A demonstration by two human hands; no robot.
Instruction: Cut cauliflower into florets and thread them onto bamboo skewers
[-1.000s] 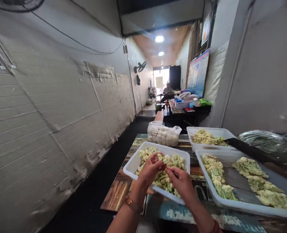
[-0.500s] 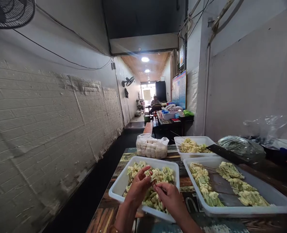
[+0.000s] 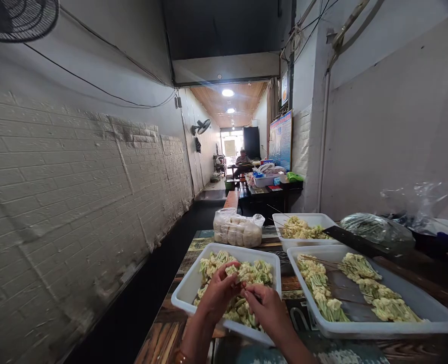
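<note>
My left hand (image 3: 224, 285) is over the near white tray (image 3: 188, 303), its fingers closed around a cauliflower floret (image 3: 231, 271). Close beside it, my right hand (image 3: 263, 306) pinches what looks like a thin skewer, mostly hidden by the fingers. The fingertips of both hands nearly meet. Loose cauliflower florets (image 3: 259, 273) fill the tray beneath. To the right, a larger white tray (image 3: 390, 331) holds cauliflower skewers (image 3: 320, 288) laid in two rows, their thin sticks pointing inward.
Behind stands another white tray (image 3: 303, 217) of skewered cauliflower. A plastic bag of pale round items (image 3: 239, 232) sits beyond the near tray. A dark board (image 3: 354, 240) overlaps the right trays beside a full clear bag (image 3: 375, 230). A person (image 3: 242, 157) sits far back.
Both hands stay together over the near tray, with only slight finger movement; the left hand turns a little around the floret. The view shifts slightly.
</note>
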